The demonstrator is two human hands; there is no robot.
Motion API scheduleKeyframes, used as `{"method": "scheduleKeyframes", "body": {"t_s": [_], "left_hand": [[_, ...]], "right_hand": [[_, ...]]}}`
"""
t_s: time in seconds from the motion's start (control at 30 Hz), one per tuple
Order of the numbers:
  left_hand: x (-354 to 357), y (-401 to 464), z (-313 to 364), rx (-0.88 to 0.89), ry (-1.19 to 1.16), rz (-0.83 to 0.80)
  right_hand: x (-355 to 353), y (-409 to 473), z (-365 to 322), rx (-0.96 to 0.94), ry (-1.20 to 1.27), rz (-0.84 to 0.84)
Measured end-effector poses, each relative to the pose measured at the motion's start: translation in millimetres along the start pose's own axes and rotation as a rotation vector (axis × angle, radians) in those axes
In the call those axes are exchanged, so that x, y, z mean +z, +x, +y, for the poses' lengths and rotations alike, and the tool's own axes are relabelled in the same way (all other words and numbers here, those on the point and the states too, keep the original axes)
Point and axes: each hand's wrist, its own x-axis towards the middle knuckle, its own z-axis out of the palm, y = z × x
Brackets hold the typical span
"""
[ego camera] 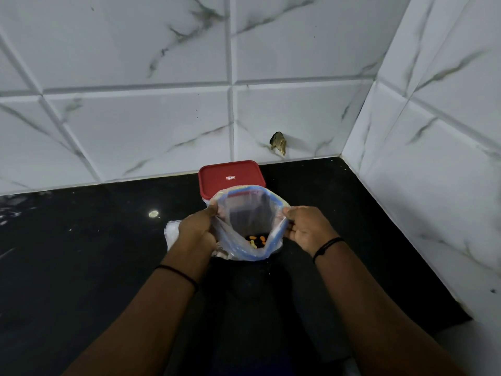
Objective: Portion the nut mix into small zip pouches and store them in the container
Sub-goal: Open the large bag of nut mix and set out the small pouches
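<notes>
Zip pouch held open over the black tabletop
I saw my left hand and right hand each pinching a side of its blue-edged mouth, a few nuts lying at its bottom; just behind it stood the container with its red lid on, near the tiled wall

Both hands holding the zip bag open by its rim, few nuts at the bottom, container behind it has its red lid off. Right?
Not quite: the lid is on, not off. The head view shows it seated on the container behind the zip bag. The rest holds: the left hand and right hand each grip the bag's rim, holding it open, with a few nuts at the bottom.
</notes>
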Motion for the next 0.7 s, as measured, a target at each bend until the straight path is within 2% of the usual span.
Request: {"method": "scheduleKeyframes", "body": {"t_s": [0.13, 0.27, 0.43, 0.7], "left_hand": [[-18, 5, 18, -0.07, -0.022, -0.072], [-27, 15, 31, -0.149, 0.023, -0.089], [-23, 16, 35, -0.197, 0.132, -0.143], [-16, 18, 43, -0.203, 0.304, -0.332]], "right_hand": [[-14, 2, -1, 0.071, 0.098, 0.022], [-21, -4, -7, 0.157, 0.126, -0.065], [-19, -14, -7, 0.149, -0.234, 0.003], [-34, -16, -2, 0.236, -0.429, -0.068]]}}
